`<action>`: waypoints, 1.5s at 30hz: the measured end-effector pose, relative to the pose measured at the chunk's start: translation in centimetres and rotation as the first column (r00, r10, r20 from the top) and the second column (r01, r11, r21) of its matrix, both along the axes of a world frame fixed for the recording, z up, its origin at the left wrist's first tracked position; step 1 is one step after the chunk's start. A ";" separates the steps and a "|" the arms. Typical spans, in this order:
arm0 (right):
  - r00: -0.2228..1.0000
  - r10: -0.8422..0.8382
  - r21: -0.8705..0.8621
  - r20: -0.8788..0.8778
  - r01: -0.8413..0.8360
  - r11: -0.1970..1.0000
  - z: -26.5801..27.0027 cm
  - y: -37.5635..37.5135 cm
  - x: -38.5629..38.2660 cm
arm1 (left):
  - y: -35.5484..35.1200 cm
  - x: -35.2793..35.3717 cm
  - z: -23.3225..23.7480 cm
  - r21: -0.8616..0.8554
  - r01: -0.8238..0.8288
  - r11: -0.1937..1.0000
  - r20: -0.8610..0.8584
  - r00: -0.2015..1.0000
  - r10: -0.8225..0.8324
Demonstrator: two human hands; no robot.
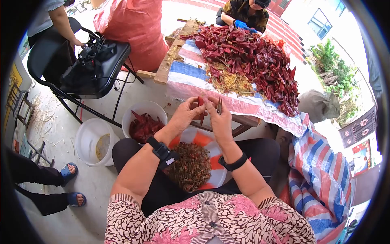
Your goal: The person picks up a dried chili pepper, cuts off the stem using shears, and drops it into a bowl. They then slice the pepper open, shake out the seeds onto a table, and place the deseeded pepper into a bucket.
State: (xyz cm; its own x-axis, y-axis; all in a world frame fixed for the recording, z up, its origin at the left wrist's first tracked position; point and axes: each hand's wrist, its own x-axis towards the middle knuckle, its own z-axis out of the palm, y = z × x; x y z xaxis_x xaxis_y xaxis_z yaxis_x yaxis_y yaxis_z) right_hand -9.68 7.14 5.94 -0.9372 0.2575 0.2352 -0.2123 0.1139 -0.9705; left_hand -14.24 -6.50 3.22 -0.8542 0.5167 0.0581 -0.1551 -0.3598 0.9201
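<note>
Just in front of the table's near edge, my left hand (187, 114) pinches a red dried chili pepper (201, 106). My right hand (219, 118) is close against it, fingers closed round a small metal tool (219, 105), with its fingertips at the pepper's top. Below both hands, a basin (218, 168) between my legs holds a heap of stems and scraps (189, 167). A white bucket with red peppers (144, 126) stands left of my left forearm. On the table's striped sheet (189, 71) lies a large pile of dried red peppers (248, 57).
A second white bucket (87, 142) stands at the left, near a black chair (87, 73) loaded with cables. A big red sack (136, 32) is behind. One person with blue gloves (243, 26) sits across the table; another stands by the chair. Striped sheeting (321, 175) hangs right.
</note>
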 end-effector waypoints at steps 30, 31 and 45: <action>0.940 0.283 -0.688 0.193 -0.076 0.722 0.8 0.6 2.1 | -1.2 2.1 1.4 -0.005 0.233 0.972 -0.092 0.968 -0.233; 0.933 0.297 -0.736 0.202 -0.055 0.675 1.0 0.7 2.0 | -1.4 2.2 1.6 0.006 0.245 0.969 -0.090 0.966 -0.244; 0.828 -0.053 0.737 0.559 -0.466 0.490 -5.4 4.0 8.5 | -4.5 2.9 2.6 0.224 0.257 0.940 0.000 0.965 -0.264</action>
